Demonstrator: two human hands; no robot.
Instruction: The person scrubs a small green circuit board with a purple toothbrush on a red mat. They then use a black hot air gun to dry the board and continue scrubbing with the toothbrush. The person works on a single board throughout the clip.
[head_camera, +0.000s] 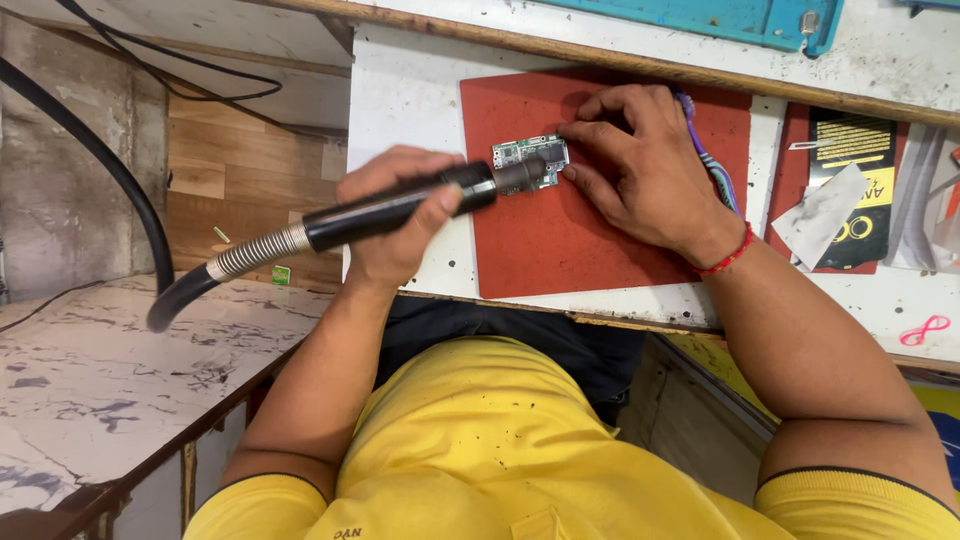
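Left hand (400, 215) grips hot-air wand (400, 208), nozzle hiding part of circuit board (522, 152).

1. A white, speckled worktop (410, 110) with a worn wooden front edge carries the work.
2. A red mat (560, 240) lies flat on it, and a small green circuit board (520, 152) rests on the mat.
3. To the right lie a black-and-yellow packet (862, 150), a grey scrap of paper (820, 212) across it, and a pink loop (925, 330) near the front edge.
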